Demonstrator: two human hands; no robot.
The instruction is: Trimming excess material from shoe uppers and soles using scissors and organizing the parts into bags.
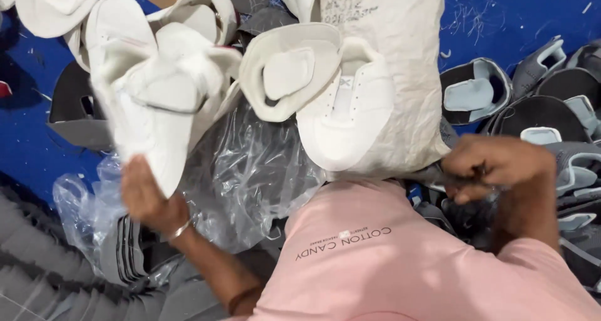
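My left hand (147, 199) grips the lower edge of a white shoe upper (153, 102) and holds it up at the left, above a crumpled clear plastic bag (250, 170). My right hand (494, 164) is closed on a dark grey shoe piece (438, 174) at the right, next to a pile of grey and black uppers (551, 117). Another white shoe upper (344, 117) lies against a beige sack (400, 77) in the middle.
More white uppers (56, 8) are heaped at the top left on a blue surface (513, 14). A stack of dark flat pieces (125, 249) sits under the plastic at lower left. My pink shirt (388, 258) fills the bottom centre.
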